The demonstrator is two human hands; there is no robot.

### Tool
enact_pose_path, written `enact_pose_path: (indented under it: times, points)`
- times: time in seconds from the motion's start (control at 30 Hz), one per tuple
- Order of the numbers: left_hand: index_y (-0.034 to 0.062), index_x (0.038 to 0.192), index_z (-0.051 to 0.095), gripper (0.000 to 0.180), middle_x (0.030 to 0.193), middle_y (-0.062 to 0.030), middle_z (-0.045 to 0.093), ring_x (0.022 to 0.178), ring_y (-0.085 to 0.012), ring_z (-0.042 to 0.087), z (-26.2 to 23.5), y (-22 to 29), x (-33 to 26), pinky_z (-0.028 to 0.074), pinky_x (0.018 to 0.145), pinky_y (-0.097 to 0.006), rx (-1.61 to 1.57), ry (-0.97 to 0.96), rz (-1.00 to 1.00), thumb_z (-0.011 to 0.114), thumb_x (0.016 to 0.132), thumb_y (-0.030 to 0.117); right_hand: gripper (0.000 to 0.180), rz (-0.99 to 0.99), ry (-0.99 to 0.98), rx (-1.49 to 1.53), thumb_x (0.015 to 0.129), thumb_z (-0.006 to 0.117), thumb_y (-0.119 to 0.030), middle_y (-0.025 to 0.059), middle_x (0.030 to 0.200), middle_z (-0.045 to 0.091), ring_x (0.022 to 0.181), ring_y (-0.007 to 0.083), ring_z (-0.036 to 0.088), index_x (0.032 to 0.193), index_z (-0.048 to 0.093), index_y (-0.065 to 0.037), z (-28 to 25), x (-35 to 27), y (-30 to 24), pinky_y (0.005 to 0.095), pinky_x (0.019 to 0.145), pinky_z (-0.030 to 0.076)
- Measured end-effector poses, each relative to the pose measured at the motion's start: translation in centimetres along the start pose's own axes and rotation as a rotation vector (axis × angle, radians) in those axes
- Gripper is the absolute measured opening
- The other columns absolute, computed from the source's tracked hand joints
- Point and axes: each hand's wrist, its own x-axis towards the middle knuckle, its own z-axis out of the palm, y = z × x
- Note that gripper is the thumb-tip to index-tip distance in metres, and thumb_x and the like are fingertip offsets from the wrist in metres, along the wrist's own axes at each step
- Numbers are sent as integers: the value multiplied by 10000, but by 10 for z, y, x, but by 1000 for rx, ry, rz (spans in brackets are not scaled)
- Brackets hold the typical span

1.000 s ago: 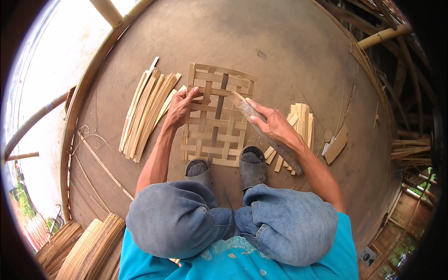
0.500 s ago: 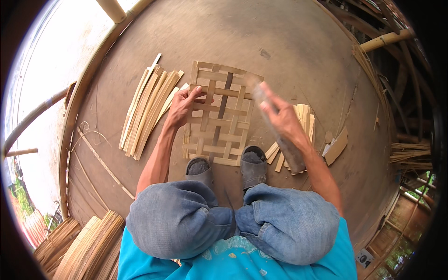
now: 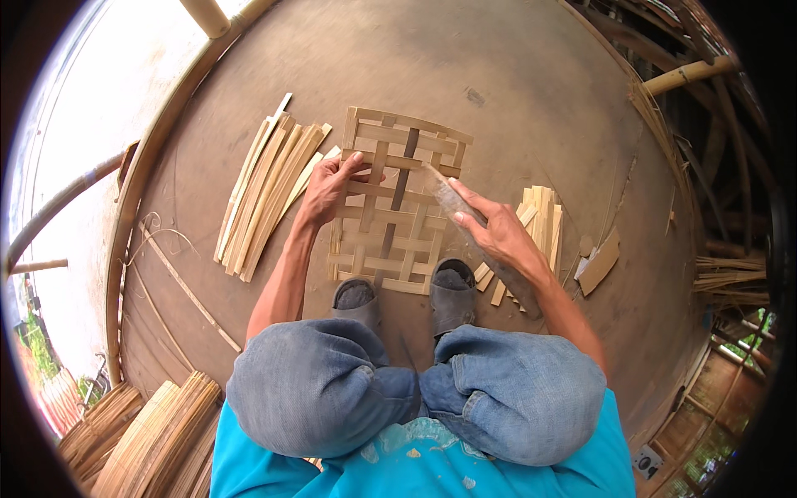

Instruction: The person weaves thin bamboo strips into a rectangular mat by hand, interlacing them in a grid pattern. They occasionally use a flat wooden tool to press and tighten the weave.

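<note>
A rectangular open-weave panel of bamboo strips (image 3: 413,217), with one dark strip (image 3: 402,184) running down its middle, stands upright or leaning before my feet. My left hand (image 3: 325,187) is closed on its left edge near the top, the thumb over a crosswise strip. My right hand (image 3: 496,230) grips a long knife (image 3: 458,203), a worn grey-brown blade whose long handle runs back under the forearm. The knife's tip lies over the panel's upper right part, at a crosswise strip; whether it touches the strip I cannot tell.
Loose pale bamboo strips (image 3: 270,191) lie to the left, and a smaller bunch (image 3: 541,224) lies to the right. Bigger bundles (image 3: 162,440) are at the lower left. A thin stick (image 3: 187,286) and a cardboard scrap (image 3: 599,264) rest on the floor. My sandalled feet (image 3: 452,295) are close to the panel.
My right hand has brought the knife down, its tip moving from the panel's top right corner to a lower strip nearer the middle. My left hand stays on the panel's edge.
</note>
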Motion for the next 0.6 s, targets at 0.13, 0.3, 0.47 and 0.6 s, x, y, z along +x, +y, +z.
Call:
enact_pose_path:
  times: [0.13, 0.3, 0.47, 0.6]
  points:
    - [-47, 1298, 682, 608, 1169, -197, 757, 1079, -304, 759, 5, 4, 7, 636, 902, -447, 1, -15, -4, 645, 1037, 501, 637, 40, 166, 150, 1034, 623, -306, 173, 1508, 590, 1368, 386, 584, 1628, 402, -235, -11, -12, 13, 440, 1153, 461]
    - [-45, 1322, 667, 730, 1185, -212, 752, 1055, -299, 768, 18, 24, 5, 642, 885, -461, 81, 64, -92, 684, 975, 597, 651, 151, 327, 277, 1073, 611, -314, 154, 1367, 648, 696, 137, 649, 1662, 348, -233, -14, -6, 77, 333, 625, 602]
    - [-54, 1285, 679, 713, 1171, -230, 753, 1027, -295, 777, 8, 22, 12, 650, 828, -491, 159, 38, -140, 716, 962, 581, 616, 87, 165, 61, 1065, 604, -314, 155, 1459, 624, 840, 210, 701, 1642, 389, -277, -35, -10, 74, 370, 756, 603]
    - [-42, 1261, 696, 639, 1157, -222, 757, 1030, -295, 776, 7, 11, 16, 658, 791, -475, 102, 12, -73, 721, 979, 531, 607, 25, 126, -33, 1053, 604, -332, 148, 1519, 596, 1221, 339, 678, 1627, 409, -304, -45, -7, 58, 441, 1037, 536]
